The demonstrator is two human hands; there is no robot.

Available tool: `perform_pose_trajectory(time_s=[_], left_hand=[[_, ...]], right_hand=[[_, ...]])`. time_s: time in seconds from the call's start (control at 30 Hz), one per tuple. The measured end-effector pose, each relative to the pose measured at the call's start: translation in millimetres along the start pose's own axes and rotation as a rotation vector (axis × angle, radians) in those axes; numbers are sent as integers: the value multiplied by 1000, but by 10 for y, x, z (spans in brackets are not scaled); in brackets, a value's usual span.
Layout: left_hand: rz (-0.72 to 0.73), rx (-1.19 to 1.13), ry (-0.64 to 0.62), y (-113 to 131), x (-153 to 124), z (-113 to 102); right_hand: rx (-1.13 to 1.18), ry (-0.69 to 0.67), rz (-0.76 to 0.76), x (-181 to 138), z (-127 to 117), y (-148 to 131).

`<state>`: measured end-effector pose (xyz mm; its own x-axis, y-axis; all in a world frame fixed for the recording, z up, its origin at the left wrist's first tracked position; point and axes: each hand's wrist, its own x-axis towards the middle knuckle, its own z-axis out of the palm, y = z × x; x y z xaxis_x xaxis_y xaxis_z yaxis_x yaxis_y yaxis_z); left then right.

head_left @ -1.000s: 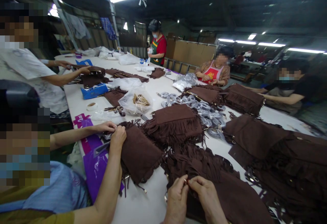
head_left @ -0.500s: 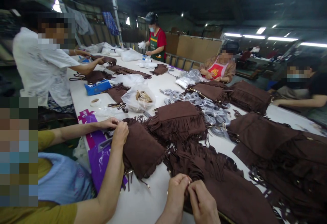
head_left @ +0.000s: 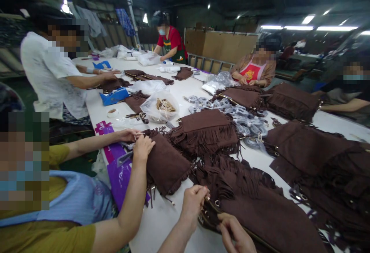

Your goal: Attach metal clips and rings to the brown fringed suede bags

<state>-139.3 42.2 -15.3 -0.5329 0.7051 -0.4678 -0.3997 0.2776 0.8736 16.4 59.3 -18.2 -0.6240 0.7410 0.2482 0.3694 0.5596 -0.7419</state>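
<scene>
Left hand [head_left: 194,203] pinching the fringed bag's [head_left: 260,214] top edge.
Right hand [head_left: 235,233] is gripping the same edge just beside it.

Just your one head cam here, tilted forward and down along the long white table [head_left: 179,95], with your own hands close in at the bottom edge.

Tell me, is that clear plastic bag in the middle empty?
Not empty. The clear plastic bag on the white table holds a tan, stringy bundle.
</scene>
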Motion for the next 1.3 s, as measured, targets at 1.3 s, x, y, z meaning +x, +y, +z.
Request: perform_pose_trajectory(time_s=[1.3], left_hand=[[84, -87, 55, -268, -393, 68]], right_hand=[[-18, -91, 86, 389, 111, -172]])
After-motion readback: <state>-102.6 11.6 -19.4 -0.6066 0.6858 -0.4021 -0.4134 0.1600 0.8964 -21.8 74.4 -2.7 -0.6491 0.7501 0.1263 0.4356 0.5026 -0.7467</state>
